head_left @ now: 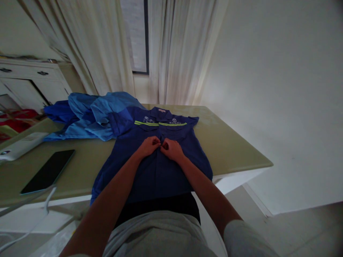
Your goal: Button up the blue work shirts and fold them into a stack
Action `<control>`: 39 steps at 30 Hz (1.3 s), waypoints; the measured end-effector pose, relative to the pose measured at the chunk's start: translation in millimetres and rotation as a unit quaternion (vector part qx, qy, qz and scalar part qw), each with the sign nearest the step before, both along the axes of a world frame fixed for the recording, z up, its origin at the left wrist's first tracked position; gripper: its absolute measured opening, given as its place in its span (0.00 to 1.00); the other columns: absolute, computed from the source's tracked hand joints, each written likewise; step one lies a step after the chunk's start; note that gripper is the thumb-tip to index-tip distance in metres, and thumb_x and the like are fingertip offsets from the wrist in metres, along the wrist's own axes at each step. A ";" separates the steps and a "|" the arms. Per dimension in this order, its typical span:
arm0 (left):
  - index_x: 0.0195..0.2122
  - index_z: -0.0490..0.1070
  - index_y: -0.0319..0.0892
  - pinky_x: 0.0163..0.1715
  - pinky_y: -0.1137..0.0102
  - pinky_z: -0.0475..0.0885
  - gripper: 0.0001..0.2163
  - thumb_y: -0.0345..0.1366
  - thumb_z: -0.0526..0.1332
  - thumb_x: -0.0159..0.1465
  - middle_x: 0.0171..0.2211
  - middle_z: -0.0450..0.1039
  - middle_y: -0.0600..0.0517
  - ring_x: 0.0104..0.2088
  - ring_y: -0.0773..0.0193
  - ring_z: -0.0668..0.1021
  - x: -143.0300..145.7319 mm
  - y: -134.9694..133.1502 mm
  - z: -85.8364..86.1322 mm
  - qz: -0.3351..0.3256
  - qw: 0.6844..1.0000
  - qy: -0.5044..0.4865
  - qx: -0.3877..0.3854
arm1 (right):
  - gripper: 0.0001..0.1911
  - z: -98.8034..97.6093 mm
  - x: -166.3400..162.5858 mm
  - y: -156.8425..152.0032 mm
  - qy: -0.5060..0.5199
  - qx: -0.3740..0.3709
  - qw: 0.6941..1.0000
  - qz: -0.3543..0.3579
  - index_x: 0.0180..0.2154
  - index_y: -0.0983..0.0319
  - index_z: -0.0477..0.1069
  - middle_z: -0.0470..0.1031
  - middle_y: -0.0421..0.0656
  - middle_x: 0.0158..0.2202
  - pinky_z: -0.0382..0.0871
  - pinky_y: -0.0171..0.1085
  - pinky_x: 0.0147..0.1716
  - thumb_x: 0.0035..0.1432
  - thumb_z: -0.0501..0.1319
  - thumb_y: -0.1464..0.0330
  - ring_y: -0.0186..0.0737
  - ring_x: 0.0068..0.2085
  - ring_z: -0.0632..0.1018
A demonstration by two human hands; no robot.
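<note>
A dark blue work shirt [150, 171] with yellow reflective stripes across the chest lies flat, front up, on a pale green table [230, 146]. My left hand [149, 146] and my right hand [171, 148] meet at the shirt's front placket, just below the chest pockets. Both hands are closed in a pinch on the fabric at the button line. The small thing between the fingertips is too small to make out. The shirt's hem hangs over the table's near edge against my body.
A heap of lighter blue garments [91, 116] lies at the table's back left. A black phone [48, 171] and a white device [20, 144] rest on the left. White cable [45, 203] hangs off the near edge. Curtains and a white cabinet [29, 82] stand behind.
</note>
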State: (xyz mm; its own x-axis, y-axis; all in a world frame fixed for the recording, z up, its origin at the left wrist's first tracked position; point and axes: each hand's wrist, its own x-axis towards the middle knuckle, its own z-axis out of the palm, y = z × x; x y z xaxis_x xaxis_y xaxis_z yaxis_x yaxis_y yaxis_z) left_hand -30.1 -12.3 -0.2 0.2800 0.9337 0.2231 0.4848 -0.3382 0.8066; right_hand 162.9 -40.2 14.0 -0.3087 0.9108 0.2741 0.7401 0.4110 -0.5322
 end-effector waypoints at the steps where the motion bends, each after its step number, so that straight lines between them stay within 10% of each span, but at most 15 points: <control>1: 0.35 0.75 0.43 0.40 0.63 0.77 0.06 0.38 0.65 0.59 0.34 0.82 0.48 0.36 0.56 0.83 0.3 0.1 -0.7 0.000 1.000 -0.006 -0.001 | 0.03 0.1 0.1 0.0 0.006 -0.003 1.000 0.002 0.35 0.57 0.74 0.78 0.39 0.31 0.61 0.35 0.33 0.60 0.67 0.66 0.39 0.32 0.76; 17: 0.45 0.78 0.41 0.32 0.69 0.71 0.15 0.44 0.62 0.63 0.30 0.76 0.53 0.30 0.62 0.77 1.5 -6.5 16.5 -0.058 0.997 -0.056 0.014 | 0.06 -3.7 -0.4 10.8 0.233 -0.045 0.971 -0.027 0.36 0.60 0.74 0.77 0.40 0.31 0.68 0.33 0.35 0.63 0.63 0.64 0.37 0.33 0.77; 31: 0.50 0.76 0.45 0.46 0.62 0.73 0.12 0.32 0.62 0.66 0.40 0.78 0.48 0.43 0.54 0.80 6.2 -19.3 21.1 -0.047 0.962 0.220 0.156 | 0.04 -13.6 0.5 22.8 0.298 -0.178 0.937 -0.039 0.30 0.62 0.74 0.70 0.35 0.22 0.59 0.31 0.23 0.56 0.64 0.68 0.31 0.22 0.68; 39: 0.50 0.76 0.46 0.43 0.65 0.74 0.12 0.39 0.64 0.66 0.39 0.81 0.51 0.40 0.58 0.81 8.6 -23.5 25.7 -0.011 0.974 0.192 0.121 | 0.06 -7.9 1.0 20.1 0.335 -0.178 0.925 -0.033 0.29 0.62 0.74 0.67 0.33 0.19 0.57 0.31 0.22 0.55 0.63 0.65 0.31 0.20 0.66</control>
State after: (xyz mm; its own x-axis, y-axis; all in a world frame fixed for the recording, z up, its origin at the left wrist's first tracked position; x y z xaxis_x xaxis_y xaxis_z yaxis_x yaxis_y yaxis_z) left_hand -21.5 -35.8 25.5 0.4057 0.8596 0.3107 0.7253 -0.5096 0.4630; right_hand 163.9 -20.2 6.1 -0.1178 0.9910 0.0632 0.2135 0.0874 -0.9730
